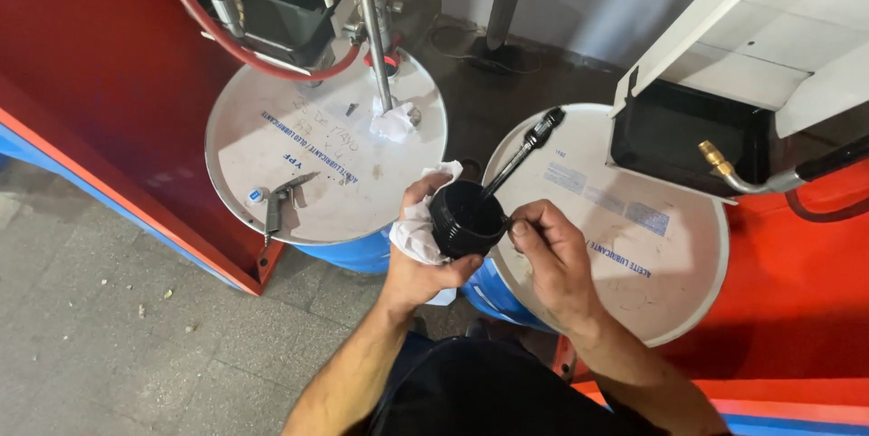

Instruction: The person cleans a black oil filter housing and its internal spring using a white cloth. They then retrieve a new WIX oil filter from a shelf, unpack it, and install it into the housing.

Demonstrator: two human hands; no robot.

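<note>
With the left grip (425, 250) clenched on black cup (466, 219) and white rag (416, 232), and the right grip (548, 250) pinching the nozzle (525, 153), an overfill could slick the cup loose.

drums (272, 155): 2 | black cups (463, 219): 1 | white rags (412, 229): 2 | hands (554, 259): 2

Workshop: oil drums (326, 164), pump hoses (226, 33)

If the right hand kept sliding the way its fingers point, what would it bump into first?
Most likely the black cup. The right hand points left toward it, fingertips already at its rim, where the left hand holds it in a white rag.
</note>
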